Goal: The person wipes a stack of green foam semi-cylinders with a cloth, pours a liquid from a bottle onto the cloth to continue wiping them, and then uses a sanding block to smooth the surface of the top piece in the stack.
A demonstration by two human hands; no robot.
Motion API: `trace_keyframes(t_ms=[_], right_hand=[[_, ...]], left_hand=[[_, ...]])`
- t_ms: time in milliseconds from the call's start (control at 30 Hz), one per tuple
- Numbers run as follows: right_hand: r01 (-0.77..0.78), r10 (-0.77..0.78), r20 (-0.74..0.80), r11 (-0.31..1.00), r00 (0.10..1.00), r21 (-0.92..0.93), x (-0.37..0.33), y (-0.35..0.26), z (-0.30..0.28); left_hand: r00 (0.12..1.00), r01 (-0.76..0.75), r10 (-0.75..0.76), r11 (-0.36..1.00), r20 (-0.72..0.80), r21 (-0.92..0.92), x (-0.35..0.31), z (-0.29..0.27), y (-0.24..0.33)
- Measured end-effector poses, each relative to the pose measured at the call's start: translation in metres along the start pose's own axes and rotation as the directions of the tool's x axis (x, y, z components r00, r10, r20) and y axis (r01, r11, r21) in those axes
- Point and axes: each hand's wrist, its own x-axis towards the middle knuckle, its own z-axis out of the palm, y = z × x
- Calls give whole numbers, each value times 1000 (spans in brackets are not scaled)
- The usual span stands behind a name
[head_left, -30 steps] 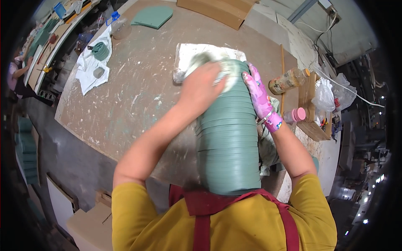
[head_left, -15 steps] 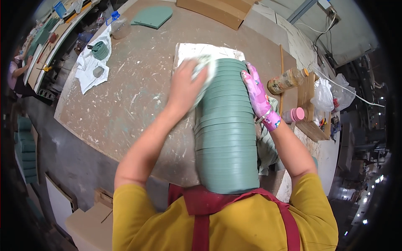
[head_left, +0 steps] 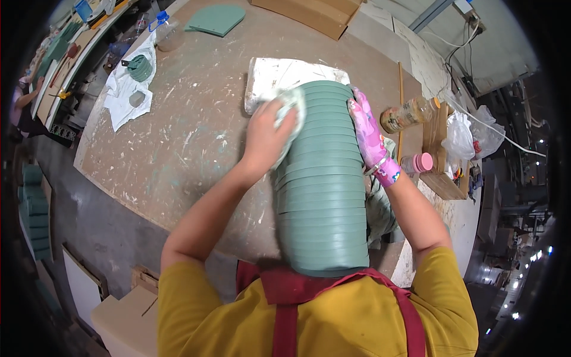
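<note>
A tall stack of green flat discs (head_left: 321, 190) leans from the workbench toward my chest. My left hand (head_left: 266, 135), bare, presses a pale cloth (head_left: 292, 107) against the stack's upper left side. My right hand (head_left: 367, 132), in a pink patterned glove, lies flat on the upper right side of the stack, steadying it. The far end of the stack rests by a white slab (head_left: 279, 76) on the wooden workbench (head_left: 190, 137).
A glass jar (head_left: 405, 114), a pink-lidded pot (head_left: 419, 162) and plastic bags (head_left: 461, 138) lie to the right. A green sheet (head_left: 215, 19), a plastic bottle (head_left: 166, 31) and a white cloth with small green parts (head_left: 129, 83) lie at the far left. Another person (head_left: 24, 104) works at the left edge.
My left hand with the cloth has slid from the top of the stack down onto its left side. The right hand has stayed in place.
</note>
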Motion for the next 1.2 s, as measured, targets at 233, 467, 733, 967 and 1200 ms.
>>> trace_keyframes(t_ms=[233, 467, 733, 967, 1200], right_hand=[[136, -129, 85, 988, 988, -73, 7, 8, -3], [48, -49, 27, 998, 998, 29, 5, -5, 0], [278, -270, 71, 901, 960, -334, 5, -2, 0], [179, -169, 60, 932, 984, -314, -12, -45, 8], [229, -199, 129, 927, 972, -299, -7, -15, 0]], left_hand=[[891, -423, 333, 856, 310, 296, 62, 38, 51], [991, 45, -70, 977, -117, -207, -6, 19, -25], [973, -157, 164, 986, 160, -57, -1, -11, 44], [984, 141, -141, 990, 108, 2, -53, -11, -20], [991, -20, 39, 989, 130, -147, -15, -12, 40]])
